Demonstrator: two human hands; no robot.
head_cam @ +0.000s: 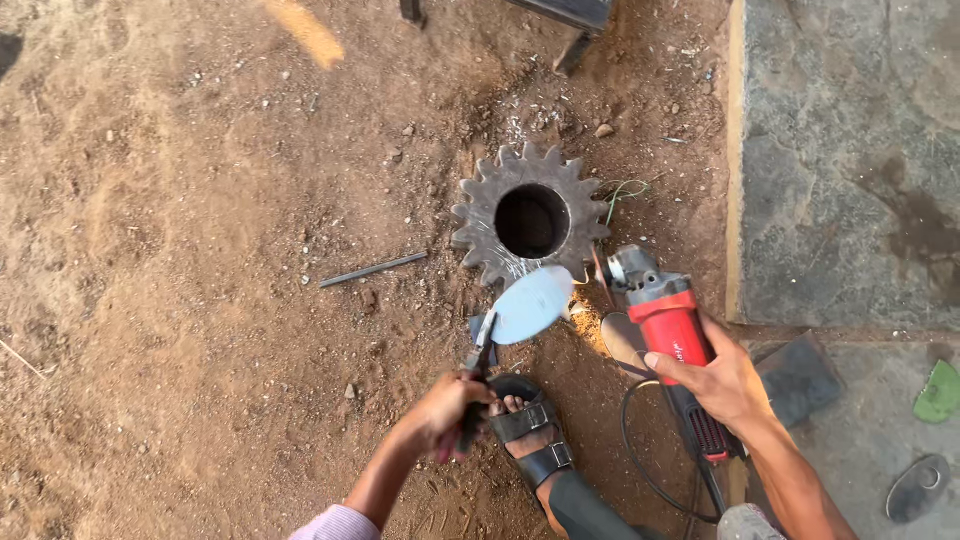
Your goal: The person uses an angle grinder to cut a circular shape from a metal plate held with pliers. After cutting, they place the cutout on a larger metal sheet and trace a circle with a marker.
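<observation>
Red-bodied grinder (pixel 668 325), gripped in the right hand (pixel 722 380), meets the edge of a round metal disc (pixel 532 304) that pliers (pixel 478 375), clenched in the left hand (pixel 448 410), hold over dirt ground (pixel 200 300) just below a big toothed gear (pixel 530 215), beside a sandalled foot (pixel 530 432).

The gear (pixel 530 222) is lying flat on the dirt ground (pixel 180 250). Just in front of it, the metal disc (pixel 532 304) is sitting in pliers (pixel 478 372) gripped by the left hand (pixel 447 412). Right of the disc, the grinder (pixel 665 325) is resting in the right hand (pixel 722 382). A rod (pixel 373 269) is lying left of the gear. A stone slab (pixel 850 160) is lying well right of the gear.
</observation>
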